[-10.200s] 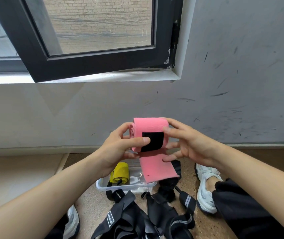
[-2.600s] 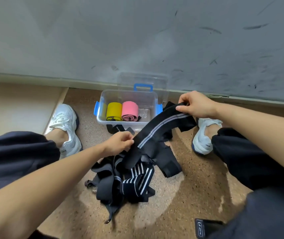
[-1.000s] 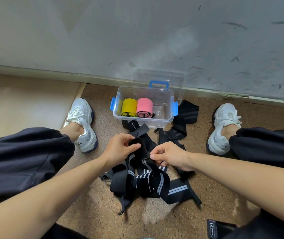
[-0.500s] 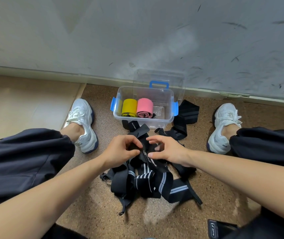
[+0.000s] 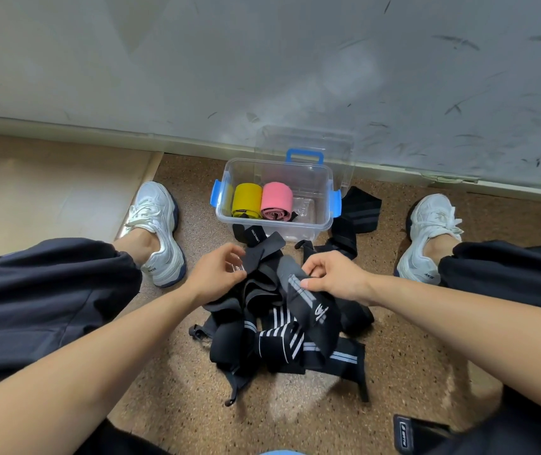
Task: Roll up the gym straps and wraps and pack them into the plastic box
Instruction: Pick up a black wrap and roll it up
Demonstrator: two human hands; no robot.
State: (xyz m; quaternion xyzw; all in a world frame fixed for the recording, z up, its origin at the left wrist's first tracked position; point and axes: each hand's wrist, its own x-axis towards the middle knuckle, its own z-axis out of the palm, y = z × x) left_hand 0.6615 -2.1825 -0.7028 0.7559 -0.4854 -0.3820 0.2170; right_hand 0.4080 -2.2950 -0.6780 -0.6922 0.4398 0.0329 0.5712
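Currently both hands are on the black strap pile (image 5: 275,339), near centre on the floor. Left hand (image 5: 218,274) pinches one strap end at the pile's far-left edge. Right hand (image 5: 336,277) pinches a grey-striped wrap (image 5: 315,311) next to it. Plastic box (image 5: 325,179) sits lidless just beyond, by the wall, with yellow roll (image 5: 246,200) and pink roll (image 5: 276,199) side by side in its left half. Another black wrap (image 5: 358,208) lies just right of the box.
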